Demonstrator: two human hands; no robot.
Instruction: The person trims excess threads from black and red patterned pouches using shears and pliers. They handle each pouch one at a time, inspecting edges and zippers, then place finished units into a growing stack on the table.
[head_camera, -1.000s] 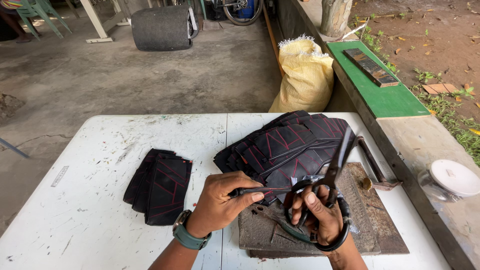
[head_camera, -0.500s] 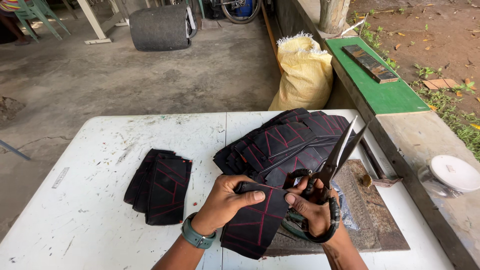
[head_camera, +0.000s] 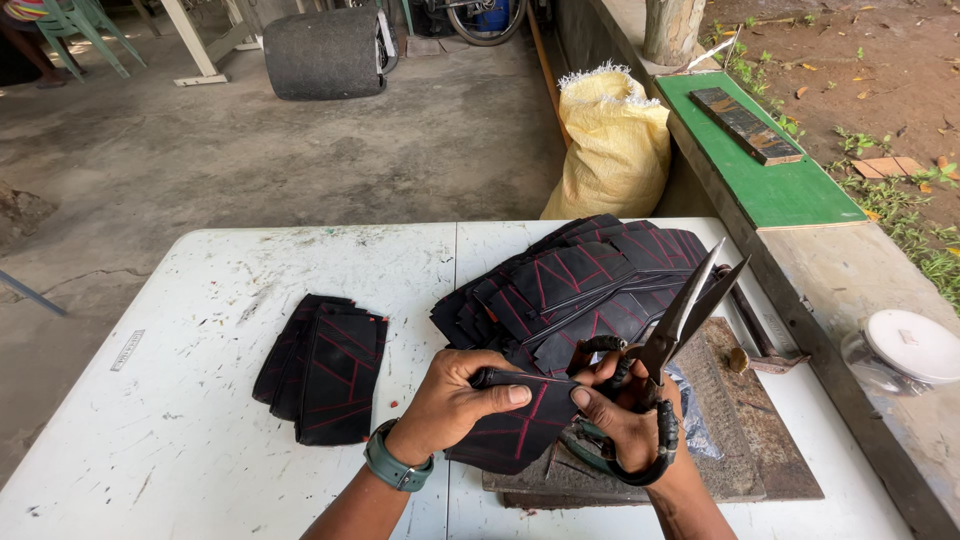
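White table (head_camera: 200, 300), both hands now clenched on black piece (head_camera: 510, 430), right hand (head_camera: 625, 420) grasping scissors (head_camera: 670, 340) too, left hand (head_camera: 450, 400)

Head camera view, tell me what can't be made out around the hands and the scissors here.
- Head view: the near edge of the black piece, hidden under the left hand.
- The scissors handles, mostly covered by the right hand.
- The board under the work, partly hidden by hands and the big pile.
- Both forearms, cut off by the bottom edge.
- The clear lidded container, contents too unclear.
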